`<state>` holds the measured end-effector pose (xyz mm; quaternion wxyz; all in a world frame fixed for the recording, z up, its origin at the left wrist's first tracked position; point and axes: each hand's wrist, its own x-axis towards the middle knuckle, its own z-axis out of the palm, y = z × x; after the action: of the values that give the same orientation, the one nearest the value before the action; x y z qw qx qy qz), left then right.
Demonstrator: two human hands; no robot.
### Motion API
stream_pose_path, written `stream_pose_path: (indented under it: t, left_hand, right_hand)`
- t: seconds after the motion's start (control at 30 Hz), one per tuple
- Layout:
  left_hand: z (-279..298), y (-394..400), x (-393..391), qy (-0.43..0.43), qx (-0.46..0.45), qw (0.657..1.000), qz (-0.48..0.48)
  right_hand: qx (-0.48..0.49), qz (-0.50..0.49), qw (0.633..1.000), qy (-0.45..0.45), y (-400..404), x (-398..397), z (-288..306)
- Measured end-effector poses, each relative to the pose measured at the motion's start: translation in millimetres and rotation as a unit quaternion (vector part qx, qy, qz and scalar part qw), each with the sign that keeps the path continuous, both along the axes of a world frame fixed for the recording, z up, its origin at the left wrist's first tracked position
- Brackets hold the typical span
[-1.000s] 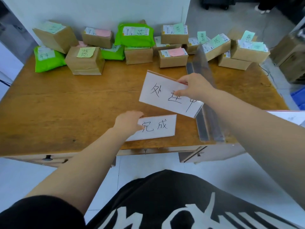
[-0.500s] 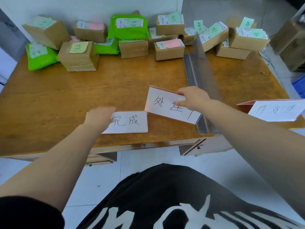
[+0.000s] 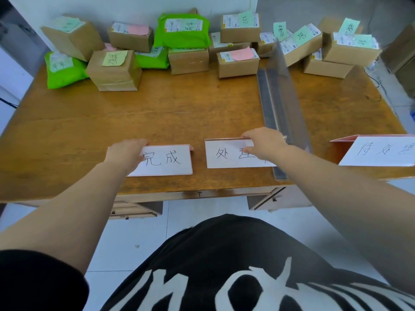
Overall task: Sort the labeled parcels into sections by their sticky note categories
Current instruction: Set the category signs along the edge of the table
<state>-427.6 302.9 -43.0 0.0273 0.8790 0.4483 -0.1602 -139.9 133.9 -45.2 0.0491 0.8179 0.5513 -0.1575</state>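
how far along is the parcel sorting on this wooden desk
Only setup so far. The left hand rests on one white sign card, the right hand grips another. All brown cardboard boxes and green bags lie unsorted along the back.

Both hands rest on white cards at the bench [image 3: 202,113] front: left hand [image 3: 124,153] on one card [image 3: 167,161], right hand [image 3: 263,143] gripping another [image 3: 226,154]; parcels [image 3: 238,61] line the back.
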Motion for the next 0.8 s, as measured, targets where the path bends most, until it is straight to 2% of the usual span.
stream_pose_path:
  t: [0.63, 0.8]
  left_hand:
    - [-4, 11, -19, -0.046, 0.005, 0.999, 0.005]
    - [-5, 15, -22, -0.065, -0.009, 0.998, -0.009]
  right_hand:
    - [-0.009, 0.03, 1.0, 0.005, 8, -25, -2]
    - [0.053, 0.056, 0.997, 0.017, 35, -69, 14]
